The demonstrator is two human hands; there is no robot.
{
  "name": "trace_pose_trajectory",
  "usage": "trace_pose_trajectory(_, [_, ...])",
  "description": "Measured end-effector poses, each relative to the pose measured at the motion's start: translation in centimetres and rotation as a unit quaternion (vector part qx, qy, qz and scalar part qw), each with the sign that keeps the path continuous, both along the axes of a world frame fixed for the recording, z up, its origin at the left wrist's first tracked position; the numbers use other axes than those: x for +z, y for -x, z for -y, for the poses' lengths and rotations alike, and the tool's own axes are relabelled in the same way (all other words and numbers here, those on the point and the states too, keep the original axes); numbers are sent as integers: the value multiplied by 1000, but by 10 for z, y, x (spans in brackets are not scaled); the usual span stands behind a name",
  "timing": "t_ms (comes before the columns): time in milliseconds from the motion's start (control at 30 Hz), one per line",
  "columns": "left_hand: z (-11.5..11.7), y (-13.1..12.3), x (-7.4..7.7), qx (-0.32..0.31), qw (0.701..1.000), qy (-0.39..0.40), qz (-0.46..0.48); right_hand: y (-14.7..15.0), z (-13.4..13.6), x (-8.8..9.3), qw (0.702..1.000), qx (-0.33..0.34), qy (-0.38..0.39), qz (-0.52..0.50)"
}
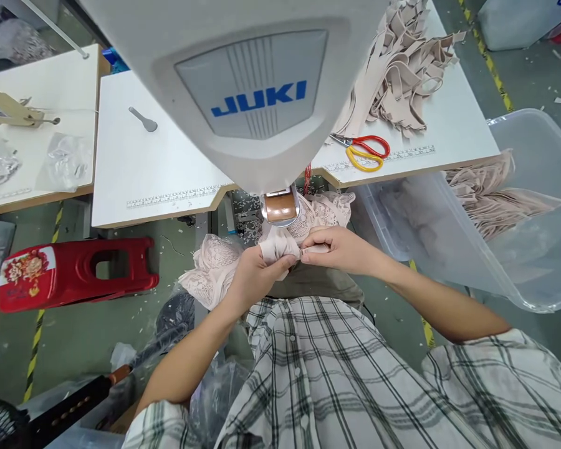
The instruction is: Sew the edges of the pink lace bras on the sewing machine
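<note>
My left hand (265,272) is closed on a pale pink strip of fabric, bunched between thumb and fingers. At its right, my right hand (339,251) pinches the same fabric strip (279,244); the two hands nearly meet. Both are just below the head of a white JUKI sewing machine (262,87), whose lower end carries a brown plate (281,208). Pale pink lace pieces (214,265) hang left of my left hand, and more lace (330,210) lies behind my right hand. The needle area is hidden behind the machine head.
Red-and-yellow-handled scissors (367,154) and a heap of beige straps (402,75) lie on the white table (168,156). At right stands a clear plastic bin (533,293) with beige fabric pieces. A red stool (79,274) lies at left, near a black fan (2,424).
</note>
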State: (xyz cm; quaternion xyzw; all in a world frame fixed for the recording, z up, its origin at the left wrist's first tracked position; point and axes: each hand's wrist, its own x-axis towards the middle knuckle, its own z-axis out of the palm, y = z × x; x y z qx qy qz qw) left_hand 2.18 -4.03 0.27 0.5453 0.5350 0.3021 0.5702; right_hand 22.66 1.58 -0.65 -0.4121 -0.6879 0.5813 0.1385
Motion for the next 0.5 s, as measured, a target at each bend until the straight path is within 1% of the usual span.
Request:
trace_pose_trajectory(67, [-2, 0, 0, 4, 1000, 20, 13, 1, 1, -2, 999, -19, 49, -12])
trace_pose_trajectory(167, [-4, -1, 0, 17, 998, 45, 48, 4, 4, -6, 986, -47, 156, -41])
trace_pose_trajectory(233, [-5, -2, -2, 39, 995, 57, 71, 6, 6, -9, 977, -70, 192, -63])
trace_pose_trajectory(333, [-6, -6, -8, 84, 989, 73, 97, 7, 7, -11, 968, -107, 211, -83])
trace_pose_trajectory(400, [-7, -9, -11, 106, 986, 78, 107, 9, 8, -11, 967, -120, 208, -83])
trace_pose_trajectory(433, [-7, -11, -11, 118, 984, 79, 108, 10, 8, -10, 971, -123, 190, -78])
trace_pose_trajectory(500, [-7, -14, -11, 154, 979, 80, 106, 11, 9, -7, 985, -125, 108, -56])
